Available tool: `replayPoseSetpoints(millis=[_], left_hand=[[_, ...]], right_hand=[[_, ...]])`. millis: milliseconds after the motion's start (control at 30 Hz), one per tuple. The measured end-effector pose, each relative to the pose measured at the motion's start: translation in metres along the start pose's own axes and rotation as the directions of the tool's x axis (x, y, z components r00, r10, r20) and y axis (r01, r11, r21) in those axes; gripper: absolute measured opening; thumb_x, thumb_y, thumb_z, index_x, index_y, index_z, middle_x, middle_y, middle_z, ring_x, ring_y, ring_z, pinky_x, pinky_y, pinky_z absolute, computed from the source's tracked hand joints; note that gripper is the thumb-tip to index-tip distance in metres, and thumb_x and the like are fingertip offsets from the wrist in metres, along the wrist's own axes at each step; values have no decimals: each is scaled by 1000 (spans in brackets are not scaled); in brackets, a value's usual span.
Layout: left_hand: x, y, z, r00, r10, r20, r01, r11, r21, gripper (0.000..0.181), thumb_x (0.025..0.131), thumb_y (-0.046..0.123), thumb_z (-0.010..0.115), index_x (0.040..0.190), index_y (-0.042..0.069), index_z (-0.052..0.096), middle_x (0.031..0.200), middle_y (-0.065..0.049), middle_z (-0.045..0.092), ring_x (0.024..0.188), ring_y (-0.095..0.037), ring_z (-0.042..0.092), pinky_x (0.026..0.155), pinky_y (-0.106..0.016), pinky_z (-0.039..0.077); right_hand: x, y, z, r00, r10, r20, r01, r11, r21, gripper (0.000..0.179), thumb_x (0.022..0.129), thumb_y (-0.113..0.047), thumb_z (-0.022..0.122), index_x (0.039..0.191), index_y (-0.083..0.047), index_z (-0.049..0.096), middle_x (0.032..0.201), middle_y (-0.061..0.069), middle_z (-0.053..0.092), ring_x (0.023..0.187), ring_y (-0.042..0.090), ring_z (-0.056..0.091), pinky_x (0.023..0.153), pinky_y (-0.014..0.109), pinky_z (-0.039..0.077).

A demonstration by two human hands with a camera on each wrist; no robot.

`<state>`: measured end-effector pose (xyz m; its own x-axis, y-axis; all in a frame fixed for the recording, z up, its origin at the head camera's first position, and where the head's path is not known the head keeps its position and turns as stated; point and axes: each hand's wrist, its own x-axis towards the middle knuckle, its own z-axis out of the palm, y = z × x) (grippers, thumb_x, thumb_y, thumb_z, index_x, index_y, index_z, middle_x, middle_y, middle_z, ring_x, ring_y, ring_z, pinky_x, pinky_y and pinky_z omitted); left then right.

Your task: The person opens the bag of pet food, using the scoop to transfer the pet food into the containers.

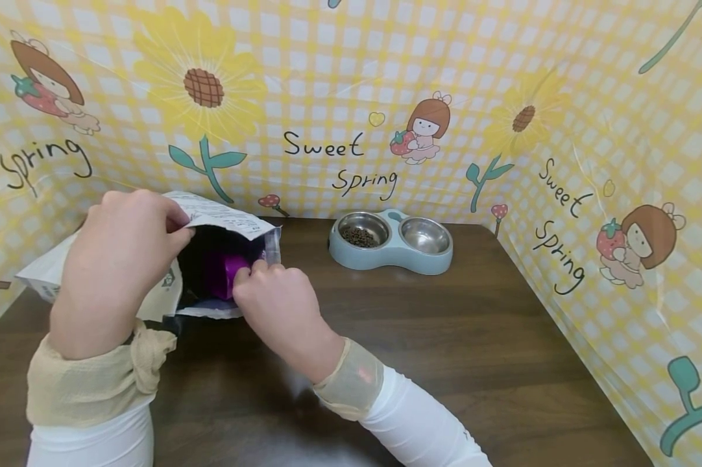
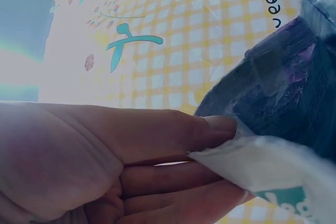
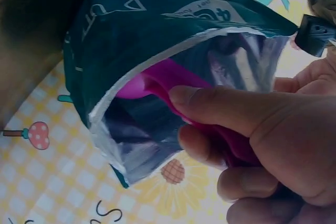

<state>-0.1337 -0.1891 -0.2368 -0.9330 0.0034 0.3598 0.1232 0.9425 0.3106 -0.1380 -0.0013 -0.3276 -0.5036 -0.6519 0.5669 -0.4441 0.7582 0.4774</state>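
Observation:
My left hand pinches the upper edge of an open pet food bag, its thumb on one face of the rim in the left wrist view. Inside the bag's mouth is a purple scoop, and my right hand grips its handle. The right wrist view shows the magenta scoop reaching past the white rim into the silvery lining, with my thumb laid along the handle. The far end of the scoop is hidden in the bag.
A light blue double pet bowl stands at the back of the brown wooden table. Brown kibble lies in its left steel dish; the right steel dish shows bare metal. A yellow checked cloth hangs behind and along the sides.

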Motion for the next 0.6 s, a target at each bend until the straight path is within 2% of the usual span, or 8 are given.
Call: replayPoseSetpoints(millis=[133,267,433,600], left_hand=[[0,0,1,1000,-4,1,4,1000,2,17,97,15,75,100,1,84,96,-27,80,88,-64,67,77,-74,53],[0,0,2,1000,-4,8,4,1000,5,18,98,15,75,101,1,84,97,-28,80,88,-64,67,77,-74,52],[0,0,1,1000,-2,13,2,1000,10,18,98,15,74,101,1,84,98,-28,80,91,-65,66,78,-75,52],[0,0,1,1000,-1,18,0,1000,8,18,98,16,74,102,1,84,100,-28,80,92,-65,67,78,-74,52]], right_hand=[[3,2,11,999,-51,10,51,999,8,33,102,-7,57,79,-27,70,71,-9,66,59,4,65,46,23,50],[5,6,21,995,-89,55,87,995,43,32,106,-9,56,89,-28,75,78,-9,72,67,4,69,49,26,55],[7,9,29,988,-95,119,82,991,105,27,108,-12,58,98,-29,77,84,-9,75,71,8,74,52,28,59],[8,11,33,985,-67,162,44,989,145,21,110,-20,61,105,-31,79,88,-9,78,70,11,75,53,30,61]])
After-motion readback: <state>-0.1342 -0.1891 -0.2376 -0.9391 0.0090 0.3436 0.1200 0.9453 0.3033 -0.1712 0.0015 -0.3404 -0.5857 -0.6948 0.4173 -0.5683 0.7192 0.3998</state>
